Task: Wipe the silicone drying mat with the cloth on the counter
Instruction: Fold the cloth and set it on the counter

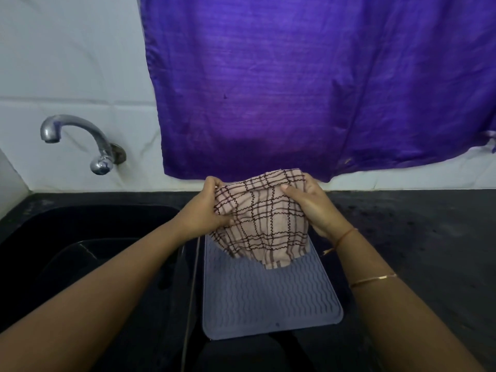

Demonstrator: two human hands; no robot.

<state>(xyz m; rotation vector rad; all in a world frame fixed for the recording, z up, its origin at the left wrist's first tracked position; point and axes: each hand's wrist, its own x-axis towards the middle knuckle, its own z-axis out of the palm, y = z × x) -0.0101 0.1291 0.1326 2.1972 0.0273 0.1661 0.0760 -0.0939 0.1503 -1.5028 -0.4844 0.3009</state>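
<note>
Two hands hold up a checked cloth [263,218] over the far end of the mat [268,296]. The left hand [212,208] grips the left side of the cloth, and its fingers [210,182] are curled tight on it. The right hand [311,208] grips the right side the same way, with the thumb pressed on top. The cloth is bunched up and its loose end hangs down to the mat, and I cannot tell if it touches.

The wavy blue-grey mat lies flat on the dark tabletop [416,237], just beside the black sink [80,251]. Its near end sits close to the front edge.

I think the wiping is not started yet. Some things could go wrong. The mat could slide if the cloth is pushed hard, because no hand holds the mat down. It could slip toward the sink or off the front edge. The cloth is in a lump, so it may only rub the tops of the bumps and miss the low parts. A loose corner could fall into the sink.

I see no words or labels on the cloth or the mat.
</note>
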